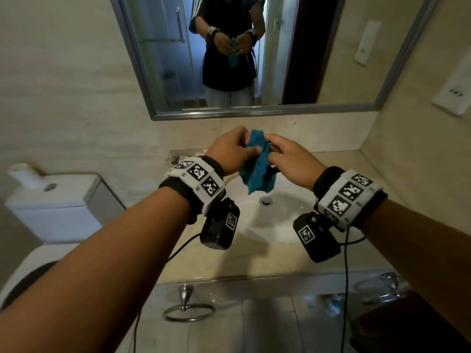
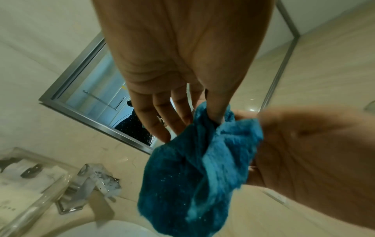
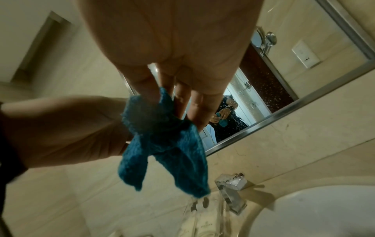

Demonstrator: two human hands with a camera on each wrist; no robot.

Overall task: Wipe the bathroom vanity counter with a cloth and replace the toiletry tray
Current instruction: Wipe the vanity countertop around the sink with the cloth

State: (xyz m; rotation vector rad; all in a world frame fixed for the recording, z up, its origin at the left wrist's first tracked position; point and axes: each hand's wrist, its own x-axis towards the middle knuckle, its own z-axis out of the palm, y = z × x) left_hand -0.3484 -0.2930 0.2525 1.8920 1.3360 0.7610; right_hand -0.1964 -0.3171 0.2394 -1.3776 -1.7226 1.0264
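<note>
Spreading out beneath both hands, the beige counter (image 1: 254, 261) carries a white sink (image 1: 267, 220) directly below them, with the mirror (image 1: 254, 59) on the wall beyond the fingers and a toilet (image 1: 51, 202) out past the left forearm. Held between the hands above the sink, the teal cloth (image 1: 257, 166) hangs bunched, pinched at its top by the left hand (image 1: 229, 151) and the right hand (image 1: 288, 159). Just left of the left hand a clear tray (image 2: 30, 189) sits on the counter beside the chrome faucet (image 2: 95, 181).
</note>
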